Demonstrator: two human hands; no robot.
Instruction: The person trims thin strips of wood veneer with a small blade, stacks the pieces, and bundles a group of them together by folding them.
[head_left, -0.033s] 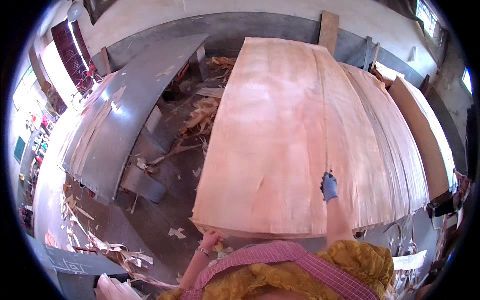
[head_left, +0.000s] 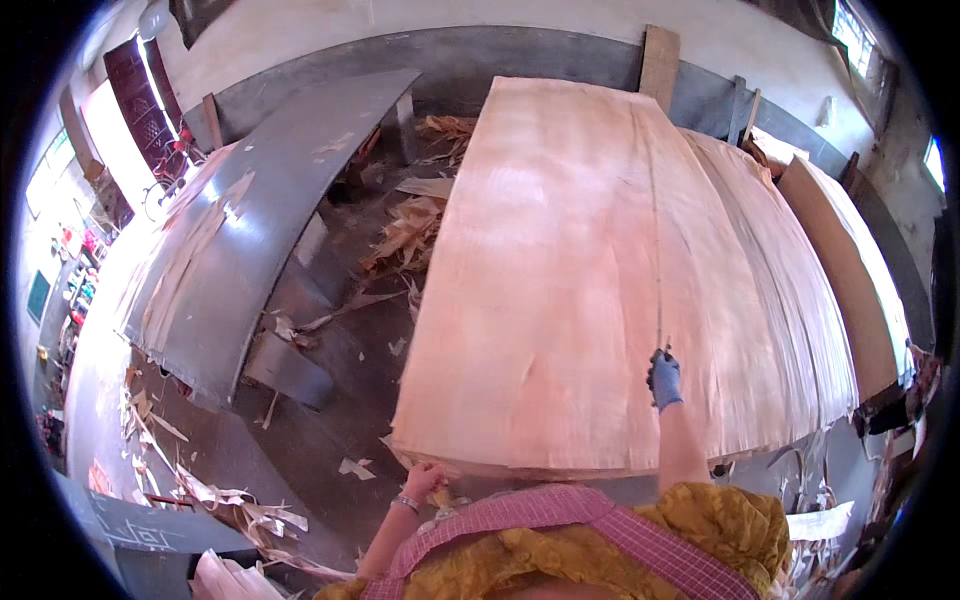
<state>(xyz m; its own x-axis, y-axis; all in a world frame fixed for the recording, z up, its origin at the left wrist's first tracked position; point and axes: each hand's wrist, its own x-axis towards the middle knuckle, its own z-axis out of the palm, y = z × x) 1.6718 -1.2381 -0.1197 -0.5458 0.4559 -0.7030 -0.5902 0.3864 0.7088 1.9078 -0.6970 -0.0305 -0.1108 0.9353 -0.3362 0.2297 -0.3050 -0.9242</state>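
A broad stack of pale pinkish wood veneer sheets (head_left: pixel 540 300) lies in front of me. My right hand (head_left: pixel 664 380), in a grey-blue glove with dark fingers, is closed around the near end of a long thin rod (head_left: pixel 657 250). The rod stretches away from me across the top sheet. At the stack's near left corner, my bare left hand (head_left: pixel 426 480) has its fingers curled together by the sheets' edge. A small yellowish thing (head_left: pixel 440 494) shows just below that hand; whether the fingers hold it or the veneer edge is unclear.
Left of the stack stands a long grey table (head_left: pixel 290 170) with veneer scraps on it. Torn veneer (head_left: pixel 405 235) litters the floor between. Grey blocks (head_left: pixel 288 370) sit beside the table. More sheets and a brown board (head_left: pixel 835 270) lean at the right.
The stack's near left edge and my right hand with the rod appear slightly farther right. Both hands keep their closed shape.
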